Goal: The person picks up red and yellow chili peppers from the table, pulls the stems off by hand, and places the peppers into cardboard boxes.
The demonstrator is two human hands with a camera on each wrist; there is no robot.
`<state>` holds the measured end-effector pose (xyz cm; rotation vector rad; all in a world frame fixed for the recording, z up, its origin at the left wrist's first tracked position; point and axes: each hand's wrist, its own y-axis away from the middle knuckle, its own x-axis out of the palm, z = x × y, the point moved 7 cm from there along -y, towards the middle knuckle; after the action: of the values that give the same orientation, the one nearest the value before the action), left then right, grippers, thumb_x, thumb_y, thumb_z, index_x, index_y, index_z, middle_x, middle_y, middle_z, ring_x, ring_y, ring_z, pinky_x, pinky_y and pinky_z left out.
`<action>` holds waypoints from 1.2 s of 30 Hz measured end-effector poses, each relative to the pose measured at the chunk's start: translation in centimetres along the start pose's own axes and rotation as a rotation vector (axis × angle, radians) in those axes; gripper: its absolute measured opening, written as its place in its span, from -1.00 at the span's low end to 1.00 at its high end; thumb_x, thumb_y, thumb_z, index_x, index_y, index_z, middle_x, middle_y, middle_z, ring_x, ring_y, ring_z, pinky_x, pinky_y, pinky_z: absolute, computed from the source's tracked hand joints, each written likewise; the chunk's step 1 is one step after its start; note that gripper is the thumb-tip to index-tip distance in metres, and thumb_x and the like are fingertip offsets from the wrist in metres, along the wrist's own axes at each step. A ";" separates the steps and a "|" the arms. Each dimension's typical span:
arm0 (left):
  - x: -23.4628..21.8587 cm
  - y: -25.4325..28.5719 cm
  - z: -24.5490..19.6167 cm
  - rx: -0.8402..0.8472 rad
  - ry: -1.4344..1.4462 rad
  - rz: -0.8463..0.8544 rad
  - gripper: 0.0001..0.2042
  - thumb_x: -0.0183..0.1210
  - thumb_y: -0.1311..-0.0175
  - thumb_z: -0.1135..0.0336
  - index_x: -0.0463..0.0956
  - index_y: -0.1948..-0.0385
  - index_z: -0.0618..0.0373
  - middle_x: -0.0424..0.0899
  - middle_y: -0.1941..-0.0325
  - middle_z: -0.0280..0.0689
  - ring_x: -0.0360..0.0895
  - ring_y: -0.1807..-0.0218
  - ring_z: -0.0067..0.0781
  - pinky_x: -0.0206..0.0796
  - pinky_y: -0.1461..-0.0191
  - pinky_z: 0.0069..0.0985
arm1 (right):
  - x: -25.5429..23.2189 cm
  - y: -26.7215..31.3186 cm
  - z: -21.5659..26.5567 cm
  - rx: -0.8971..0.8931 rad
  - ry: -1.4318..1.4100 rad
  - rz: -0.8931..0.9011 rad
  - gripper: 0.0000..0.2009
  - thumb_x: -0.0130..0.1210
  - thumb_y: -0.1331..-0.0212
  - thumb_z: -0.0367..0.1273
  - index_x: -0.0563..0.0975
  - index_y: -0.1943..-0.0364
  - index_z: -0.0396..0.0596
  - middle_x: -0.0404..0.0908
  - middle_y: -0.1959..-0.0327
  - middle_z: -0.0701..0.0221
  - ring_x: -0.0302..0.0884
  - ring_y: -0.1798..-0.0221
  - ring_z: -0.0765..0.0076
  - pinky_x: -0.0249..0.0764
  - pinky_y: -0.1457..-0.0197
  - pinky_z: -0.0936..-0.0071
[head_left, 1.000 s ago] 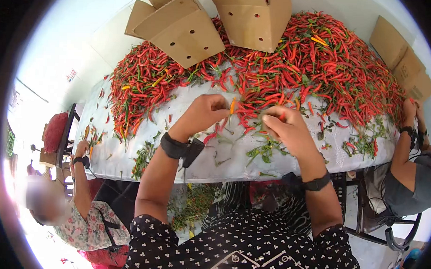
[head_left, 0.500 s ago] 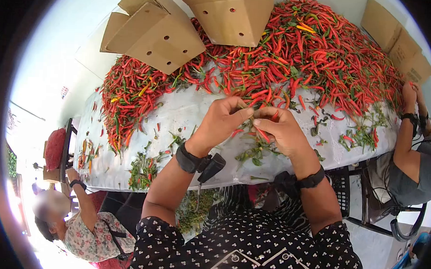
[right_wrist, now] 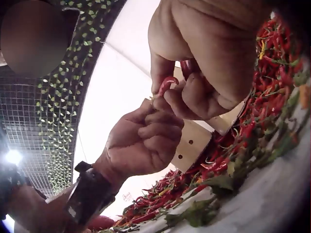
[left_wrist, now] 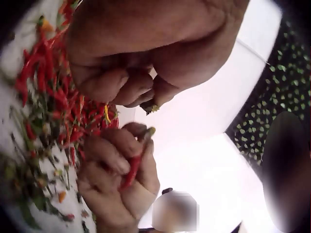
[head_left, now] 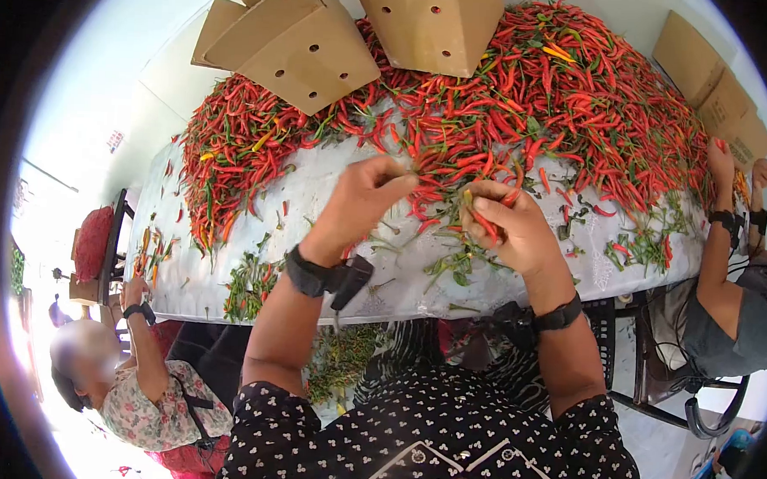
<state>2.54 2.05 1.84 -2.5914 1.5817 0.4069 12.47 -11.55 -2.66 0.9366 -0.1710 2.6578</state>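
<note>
My right hand [head_left: 520, 234] holds a red chili [left_wrist: 132, 170] in curled fingers, its yellowish-green end poking up past the thumb. A second, darker red chili [right_wrist: 186, 68] is tucked within the same hand. To the left, my left hand [head_left: 359, 201] pinches a small dark green stem bit [left_wrist: 151, 108] between thumb and finger. A gap separates the two hands over the table in the head view. Just beyond them spreads a large heap of red chilies [head_left: 586, 111], mixed with some green and yellow ones.
Two cardboard boxes [head_left: 301, 55] stand at the back of the heap. Green stems and leaves [head_left: 251, 290] lie along the near part of the white-covered table [head_left: 398, 299]. Another person [head_left: 154, 400] sits at the left, and one more person's arm [head_left: 712, 259] reaches in at the right.
Half a second ago both hands met at the fingertips. They have since separated, the left hand moving off to the left with the stem bit while the right keeps its chilies.
</note>
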 end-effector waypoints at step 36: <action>3.7 0.8 -0.3 0.240 -0.008 0.004 -0.89 0.12 -0.15 0.40 0.45 0.42 0.26 0.46 0.55 -0.46 0.33 0.47 -0.77 0.20 0.44 -0.71 | 0.5 0.1 -2.0 0.141 0.118 -0.072 -0.75 0.12 -0.07 -0.36 0.46 0.20 -0.21 0.49 0.50 0.44 0.29 0.65 0.69 0.09 0.69 0.72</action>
<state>3.50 -1.61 1.22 -2.4035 1.5286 0.2119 10.89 -11.04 -3.85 0.8071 0.0766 2.6766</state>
